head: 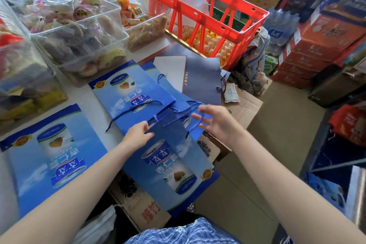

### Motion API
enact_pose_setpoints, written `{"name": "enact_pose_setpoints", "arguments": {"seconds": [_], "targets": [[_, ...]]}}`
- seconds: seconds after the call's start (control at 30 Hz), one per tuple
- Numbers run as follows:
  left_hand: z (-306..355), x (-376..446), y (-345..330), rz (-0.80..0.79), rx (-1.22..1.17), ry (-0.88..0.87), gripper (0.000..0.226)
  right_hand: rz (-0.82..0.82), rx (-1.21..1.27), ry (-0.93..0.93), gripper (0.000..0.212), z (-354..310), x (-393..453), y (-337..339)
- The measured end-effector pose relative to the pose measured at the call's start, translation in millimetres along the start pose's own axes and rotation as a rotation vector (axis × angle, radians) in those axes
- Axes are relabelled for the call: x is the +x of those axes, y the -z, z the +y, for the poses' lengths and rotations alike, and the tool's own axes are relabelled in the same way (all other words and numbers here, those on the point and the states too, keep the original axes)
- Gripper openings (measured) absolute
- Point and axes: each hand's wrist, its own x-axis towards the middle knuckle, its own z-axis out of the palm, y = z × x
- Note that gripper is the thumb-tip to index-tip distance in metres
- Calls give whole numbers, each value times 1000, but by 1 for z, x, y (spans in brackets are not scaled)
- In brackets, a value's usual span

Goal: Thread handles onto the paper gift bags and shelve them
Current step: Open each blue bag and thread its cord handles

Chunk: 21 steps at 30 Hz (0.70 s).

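Left grip (138, 132) pinches gift bag (174, 164); right grip (215, 121) apart; red crate (202, 16) behind

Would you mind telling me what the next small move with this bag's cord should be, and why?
Probably draw the cord through with the right hand until it sits snug. The left hand pinches the top edge of the bag, and the cord hangs loose over the right fingers, so the handle looks unfinished.
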Motion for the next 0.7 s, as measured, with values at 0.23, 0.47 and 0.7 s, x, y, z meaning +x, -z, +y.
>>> {"name": "enact_pose_setpoints", "arguments": {"seconds": [0.23, 0.47, 0.7], "targets": [[4, 17, 5, 11, 22, 56, 32, 85, 444, 186, 28, -62, -1, 15], [25, 11, 6, 85, 105, -116, 17, 163, 329, 210, 24, -69, -4, -3], [48, 2, 1, -61, 211, -386, 26, -46, -1206, 560, 15, 0, 7, -14]]}}
